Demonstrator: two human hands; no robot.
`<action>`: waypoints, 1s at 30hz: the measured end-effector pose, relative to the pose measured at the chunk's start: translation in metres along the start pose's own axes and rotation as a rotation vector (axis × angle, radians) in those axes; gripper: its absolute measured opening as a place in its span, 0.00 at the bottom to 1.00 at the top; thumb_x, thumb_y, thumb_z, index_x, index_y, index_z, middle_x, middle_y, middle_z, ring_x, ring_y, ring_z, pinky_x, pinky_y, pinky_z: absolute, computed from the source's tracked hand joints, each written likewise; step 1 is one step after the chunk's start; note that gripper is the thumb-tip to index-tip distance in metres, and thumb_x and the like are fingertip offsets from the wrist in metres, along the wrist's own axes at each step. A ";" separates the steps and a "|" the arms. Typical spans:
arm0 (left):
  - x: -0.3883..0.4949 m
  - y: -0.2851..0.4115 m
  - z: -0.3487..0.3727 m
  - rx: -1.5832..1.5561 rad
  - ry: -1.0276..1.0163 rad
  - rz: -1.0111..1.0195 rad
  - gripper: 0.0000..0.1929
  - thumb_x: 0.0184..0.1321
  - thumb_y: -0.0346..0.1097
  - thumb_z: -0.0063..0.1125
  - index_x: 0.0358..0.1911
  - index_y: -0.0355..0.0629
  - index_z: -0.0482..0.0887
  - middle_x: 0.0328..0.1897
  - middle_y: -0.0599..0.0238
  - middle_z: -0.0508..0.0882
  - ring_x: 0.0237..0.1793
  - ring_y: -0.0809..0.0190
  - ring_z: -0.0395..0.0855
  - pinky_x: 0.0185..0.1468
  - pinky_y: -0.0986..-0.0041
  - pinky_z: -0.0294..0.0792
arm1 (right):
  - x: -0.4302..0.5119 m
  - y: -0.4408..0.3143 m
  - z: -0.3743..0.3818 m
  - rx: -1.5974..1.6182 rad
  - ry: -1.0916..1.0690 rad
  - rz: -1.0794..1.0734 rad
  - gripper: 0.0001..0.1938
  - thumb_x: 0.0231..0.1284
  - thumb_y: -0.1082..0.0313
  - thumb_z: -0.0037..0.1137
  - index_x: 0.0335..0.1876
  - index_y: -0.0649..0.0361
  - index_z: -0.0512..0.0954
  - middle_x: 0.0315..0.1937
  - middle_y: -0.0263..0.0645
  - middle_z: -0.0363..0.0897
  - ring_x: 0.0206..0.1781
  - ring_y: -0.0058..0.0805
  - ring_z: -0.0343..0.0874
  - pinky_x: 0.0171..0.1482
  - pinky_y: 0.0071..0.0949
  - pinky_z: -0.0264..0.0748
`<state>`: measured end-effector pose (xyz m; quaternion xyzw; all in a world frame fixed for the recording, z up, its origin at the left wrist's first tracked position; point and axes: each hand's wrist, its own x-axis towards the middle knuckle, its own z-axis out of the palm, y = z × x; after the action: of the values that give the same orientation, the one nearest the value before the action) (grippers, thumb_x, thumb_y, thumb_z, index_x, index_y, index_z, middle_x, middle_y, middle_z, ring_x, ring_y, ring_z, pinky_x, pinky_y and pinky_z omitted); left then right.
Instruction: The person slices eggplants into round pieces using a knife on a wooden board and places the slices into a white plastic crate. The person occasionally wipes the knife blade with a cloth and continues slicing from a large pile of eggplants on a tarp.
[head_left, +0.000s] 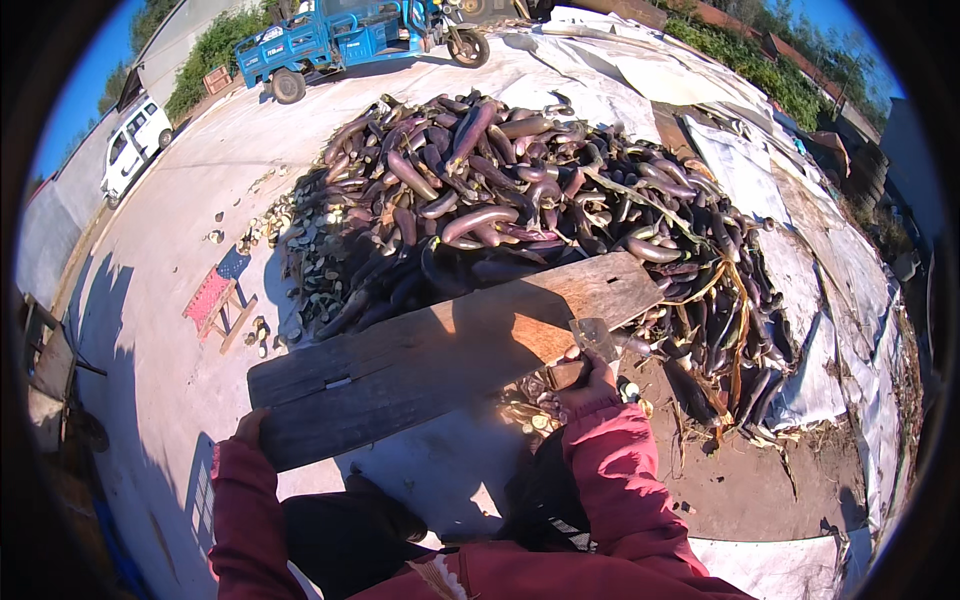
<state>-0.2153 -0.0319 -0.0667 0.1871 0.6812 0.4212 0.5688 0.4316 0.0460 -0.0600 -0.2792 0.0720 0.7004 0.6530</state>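
Note:
A long weathered wooden board (405, 367) spans the space over my knees, its far right end lying against a heap of purple eggplants (487, 172). My left hand (251, 427) grips the board's near left end, fingers mostly hidden. My right hand (592, 384) is at the board's near right edge, closed on a cleaver. The broad, flat cleaver blade (594, 337) points up and away, partly over the board. Whether the right hand also touches the board, I cannot tell. Cut eggplant pieces (540, 421) lie below it.
A small stool (212, 300) with a red and blue woven seat stands left of the heap. Eggplant scraps (274, 217) litter the concrete. Pale sheeting (810, 352) covers the ground to the right. A blue cargo tricycle (360, 37) and a white vehicle (136, 146) are parked beyond.

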 end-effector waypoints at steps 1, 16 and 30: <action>0.030 -0.037 -0.035 0.355 0.234 0.032 0.21 0.59 0.47 0.60 0.50 0.41 0.81 0.46 0.57 0.85 0.47 0.53 0.82 0.57 0.57 0.73 | -0.008 0.008 0.010 0.054 -0.005 0.031 0.10 0.68 0.65 0.44 0.33 0.61 0.74 0.25 0.39 0.75 0.32 0.33 0.78 0.40 0.33 0.77; 0.076 -0.269 -0.041 -0.074 -0.231 -0.301 0.31 0.68 0.61 0.48 0.65 0.45 0.73 0.60 0.54 0.82 0.55 0.49 0.82 0.62 0.54 0.72 | -0.010 0.053 0.035 -0.129 0.174 0.350 0.06 0.66 0.63 0.52 0.35 0.55 0.73 0.23 0.32 0.76 0.27 0.28 0.78 0.35 0.34 0.78; 0.075 -0.254 -0.021 0.849 -0.045 -0.261 0.30 0.60 0.53 0.63 0.55 0.31 0.80 0.53 0.49 0.85 0.58 0.50 0.81 0.60 0.64 0.73 | -0.008 0.080 0.062 -0.215 0.222 0.466 0.08 0.67 0.61 0.53 0.40 0.55 0.72 0.25 0.28 0.75 0.29 0.24 0.78 0.34 0.32 0.76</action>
<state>-0.1997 -0.1306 -0.3131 0.3257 0.7993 0.0247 0.5044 0.3370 0.0566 -0.0253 -0.3980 0.1304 0.8004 0.4290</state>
